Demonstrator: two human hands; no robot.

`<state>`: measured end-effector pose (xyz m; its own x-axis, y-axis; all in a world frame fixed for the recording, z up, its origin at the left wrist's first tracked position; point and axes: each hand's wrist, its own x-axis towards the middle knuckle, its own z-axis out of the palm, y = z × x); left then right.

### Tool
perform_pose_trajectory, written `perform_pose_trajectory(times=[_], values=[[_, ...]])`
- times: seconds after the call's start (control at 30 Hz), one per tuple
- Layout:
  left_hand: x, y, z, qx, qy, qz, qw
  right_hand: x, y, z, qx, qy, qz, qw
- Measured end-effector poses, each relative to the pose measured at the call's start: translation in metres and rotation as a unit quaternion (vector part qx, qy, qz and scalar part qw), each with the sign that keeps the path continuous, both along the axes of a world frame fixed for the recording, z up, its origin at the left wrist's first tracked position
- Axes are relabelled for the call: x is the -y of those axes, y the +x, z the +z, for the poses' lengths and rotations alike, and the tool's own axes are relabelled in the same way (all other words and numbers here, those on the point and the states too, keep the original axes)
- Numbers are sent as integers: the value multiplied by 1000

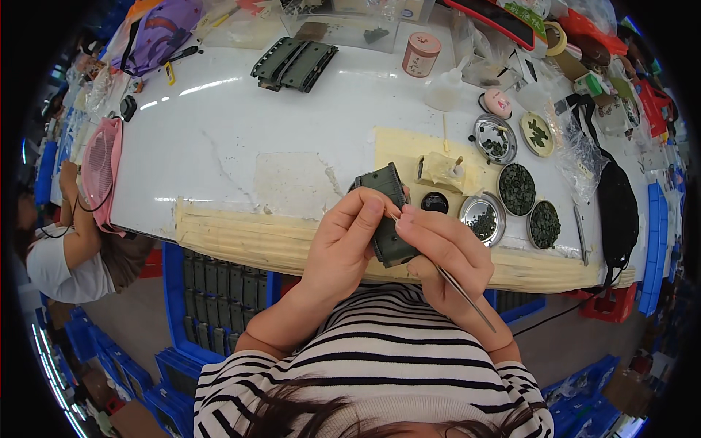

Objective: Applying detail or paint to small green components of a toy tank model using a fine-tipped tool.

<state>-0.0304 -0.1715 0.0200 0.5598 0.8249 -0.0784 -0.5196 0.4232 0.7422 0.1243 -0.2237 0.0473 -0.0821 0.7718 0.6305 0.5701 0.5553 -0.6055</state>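
Observation:
My left hand (347, 235) is closed on a dark green moulded part (396, 247), near the table's front edge; its thumb and forefinger meet at the part's middle and cover some of it. In my right hand (454, 252) are slim metal tweezers (467, 301), their back end sticking out toward my chest. The fingertips of both hands come together over the part, so the tweezers' tip and anything tiny there cannot be made out. Just right of the hands lie a small black round cap (434, 202) and a metal dish (499, 226) of small dark green pieces.
More dishes of green pieces (517, 188) stand at the right, beside a tape-wrapped block (442, 169). Similar green parts (295, 64) lie farther back near a pink tin (421, 55). Beige tape (241, 228) covers the front edge. Below, a blue crate (175, 299) holds several green parts.

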Motion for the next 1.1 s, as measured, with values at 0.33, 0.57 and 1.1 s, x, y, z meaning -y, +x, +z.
perform_pose_trajectory(times=[0.33,0.57,1.1], values=[[3,0,3,4,-1,4,1000,-3,-2,0,31,45,0,999],[5,2,8,-25,-5,15,1000,-1,-1,-3,41,43,-11,998],[7,2,3,-27,-21,-1,999,0,2,-5,-91,-40,-4,995]])
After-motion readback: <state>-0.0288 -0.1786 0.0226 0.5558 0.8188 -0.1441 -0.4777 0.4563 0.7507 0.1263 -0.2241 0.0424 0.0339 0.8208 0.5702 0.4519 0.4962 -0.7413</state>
